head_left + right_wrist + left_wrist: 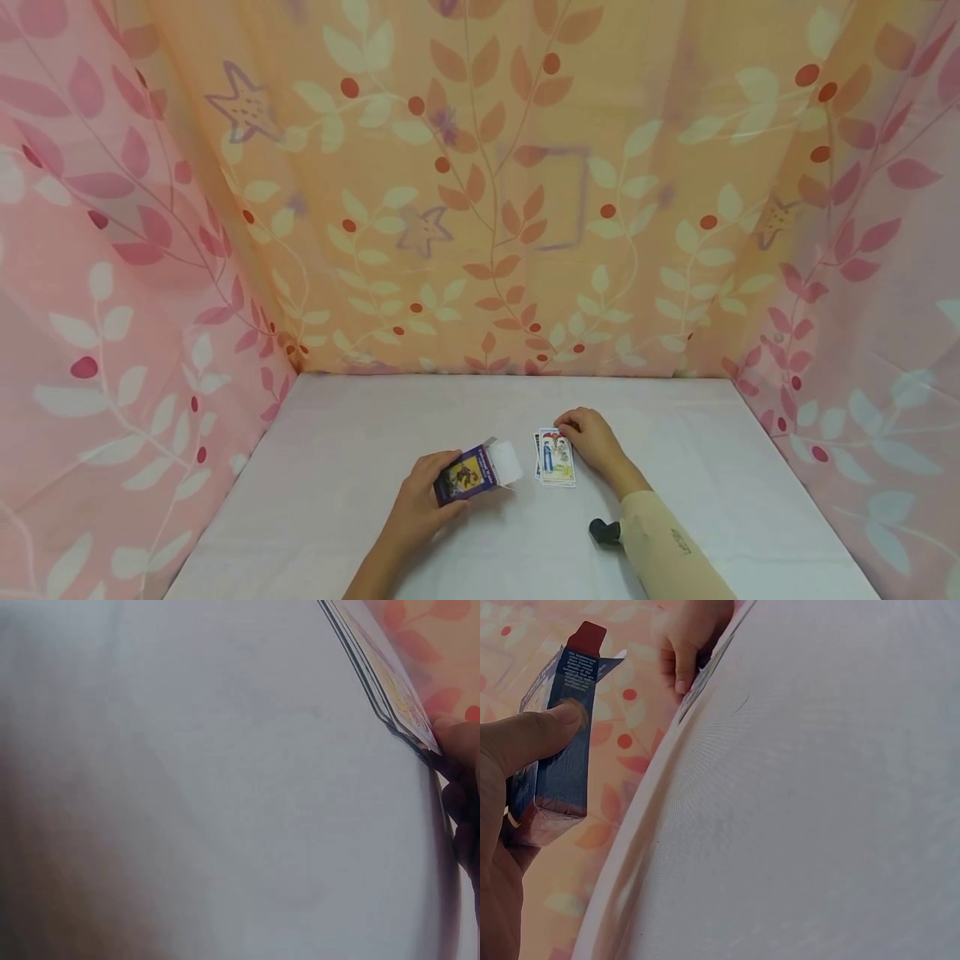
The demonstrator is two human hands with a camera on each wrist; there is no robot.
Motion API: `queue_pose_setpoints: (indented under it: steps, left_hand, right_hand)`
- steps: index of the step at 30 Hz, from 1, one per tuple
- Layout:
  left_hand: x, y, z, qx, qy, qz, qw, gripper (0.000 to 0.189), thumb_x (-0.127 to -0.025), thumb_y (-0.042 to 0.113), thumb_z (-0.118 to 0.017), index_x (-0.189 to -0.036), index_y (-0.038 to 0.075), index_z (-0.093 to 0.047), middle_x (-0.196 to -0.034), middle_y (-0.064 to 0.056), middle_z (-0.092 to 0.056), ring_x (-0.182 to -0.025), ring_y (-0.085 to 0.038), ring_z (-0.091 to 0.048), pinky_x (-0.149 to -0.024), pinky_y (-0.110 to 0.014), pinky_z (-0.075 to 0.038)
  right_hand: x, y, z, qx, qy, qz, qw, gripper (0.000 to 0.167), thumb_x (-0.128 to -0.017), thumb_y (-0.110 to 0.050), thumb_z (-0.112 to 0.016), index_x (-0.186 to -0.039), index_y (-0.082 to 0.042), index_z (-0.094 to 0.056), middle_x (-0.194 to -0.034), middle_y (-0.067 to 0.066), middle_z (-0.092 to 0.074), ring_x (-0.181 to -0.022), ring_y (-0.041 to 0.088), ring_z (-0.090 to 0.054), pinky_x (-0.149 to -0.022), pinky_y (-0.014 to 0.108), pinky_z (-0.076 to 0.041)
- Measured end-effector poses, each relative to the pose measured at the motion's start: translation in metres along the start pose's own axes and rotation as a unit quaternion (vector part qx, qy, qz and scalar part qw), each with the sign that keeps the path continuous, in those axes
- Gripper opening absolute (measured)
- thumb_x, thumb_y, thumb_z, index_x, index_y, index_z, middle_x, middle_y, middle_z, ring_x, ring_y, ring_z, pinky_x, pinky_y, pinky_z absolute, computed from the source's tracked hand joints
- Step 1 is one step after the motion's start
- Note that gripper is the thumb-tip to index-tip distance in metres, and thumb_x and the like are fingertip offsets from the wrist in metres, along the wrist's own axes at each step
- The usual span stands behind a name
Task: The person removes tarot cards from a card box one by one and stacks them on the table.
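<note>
My left hand (427,500) holds a small purple card box (467,475) with a picture on its front. The box's white end flap (506,463) stands open toward the right. In the left wrist view the thumb lies along the dark side of the box (566,750). Right of the box, a small stack of illustrated cards (557,458) lies on the table, slightly fanned. My right hand (592,437) pinches the stack's far right corner. From the right wrist view, the thumb (456,739) is at the corner of the cards (382,675), other fingers beneath in shadow.
A white cloth covers the table (322,467). Patterned curtains (480,208) rise at the back and both sides. A small black rounded object (604,532) sits against the right sleeve (667,542).
</note>
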State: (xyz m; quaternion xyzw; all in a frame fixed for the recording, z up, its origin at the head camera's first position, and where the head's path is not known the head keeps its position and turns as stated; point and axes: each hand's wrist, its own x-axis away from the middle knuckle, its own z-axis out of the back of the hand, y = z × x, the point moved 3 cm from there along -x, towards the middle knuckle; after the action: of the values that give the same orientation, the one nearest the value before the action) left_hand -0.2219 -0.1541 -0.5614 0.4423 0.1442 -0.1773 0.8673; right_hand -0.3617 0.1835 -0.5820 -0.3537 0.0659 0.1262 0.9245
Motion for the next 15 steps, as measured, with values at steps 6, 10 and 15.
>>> queue_pose_setpoints:
  steps: [6, 10, 15]
  left_hand:
    - [0.0007, -0.0005, -0.0001, -0.005, 0.003, -0.005, 1.0, 0.084, -0.069, 0.02, -0.096, -0.143, 0.032, -0.056, -0.137, 0.017, -0.059, -0.128, -0.011, -0.055, -0.108, -0.042, -0.05]
    - [0.0009, -0.0002, 0.0, -0.003, 0.004, -0.005, 1.0, 0.084, -0.069, 0.02, -0.096, -0.142, 0.031, -0.057, -0.137, 0.017, -0.06, -0.127, -0.011, -0.055, -0.108, -0.042, -0.05]
    - [-0.0003, 0.0015, 0.0007, 0.0, 0.005, -0.006, 1.0, 0.085, -0.069, 0.019, -0.097, -0.143, 0.031, -0.056, -0.137, 0.017, -0.059, -0.128, -0.011, -0.055, -0.108, -0.042, -0.05]
  right_hand:
    - [-0.0002, 0.0012, -0.0027, 0.008, 0.001, -0.001, 1.0, 0.009, -0.095, -0.011, -0.072, -0.098, -0.017, -0.078, -0.094, -0.003, -0.071, -0.095, 0.018, -0.062, -0.094, 0.048, -0.05]
    - [-0.0002, 0.0015, -0.004, 0.015, -0.002, -0.007, 0.9999, 0.008, -0.095, -0.013, -0.072, -0.097, -0.019, -0.078, -0.095, -0.004, -0.07, -0.096, 0.018, -0.061, -0.095, 0.048, -0.05]
    - [-0.0018, 0.0008, -0.0042, 0.029, -0.005, -0.013, 0.9995, 0.008, -0.096, -0.016, -0.072, -0.097, -0.02, -0.078, -0.095, -0.005, -0.069, -0.095, 0.017, -0.059, -0.094, 0.045, -0.05]
